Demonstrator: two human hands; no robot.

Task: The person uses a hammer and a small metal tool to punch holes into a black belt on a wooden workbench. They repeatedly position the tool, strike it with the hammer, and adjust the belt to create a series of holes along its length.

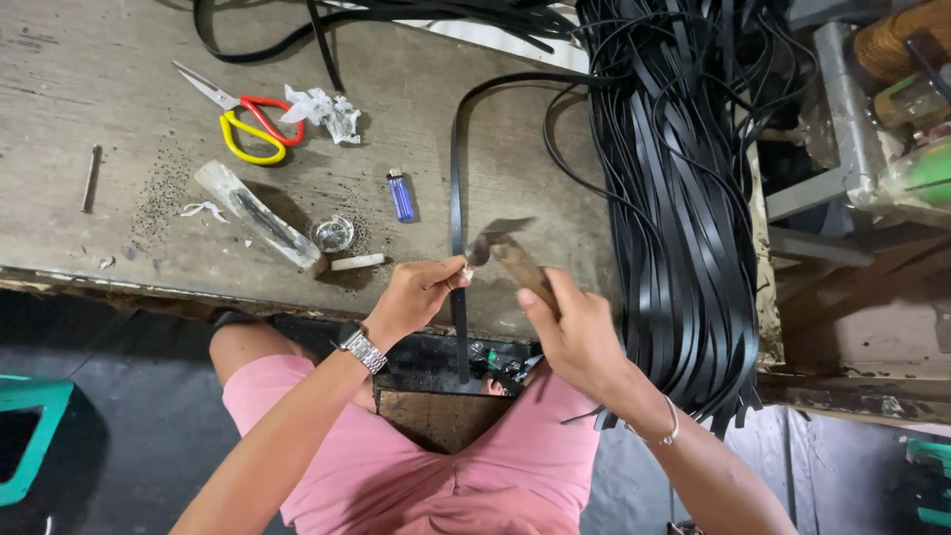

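Note:
My left hand (418, 295) pinches a narrow black strap (457, 178) at the front edge of the worn wooden workbench (119, 89), holding a small metal piece against it. My right hand (575, 332) grips the wooden handle of a hammer (500, 246), whose blurred head hovers just above the spot where my left fingers hold the strap. The strap runs away from me up the bench and curves right; its lower end hangs down between my knees.
A thick bundle of black straps (684, 198) drapes over the bench's right side. Left of my hands lie red-and-yellow scissors (248, 119), a blue lighter (400, 194), a small glass dish (333, 234), a clear tool handle (253, 213) and crumpled paper (322, 111). A teal stool (30, 436) stands lower left.

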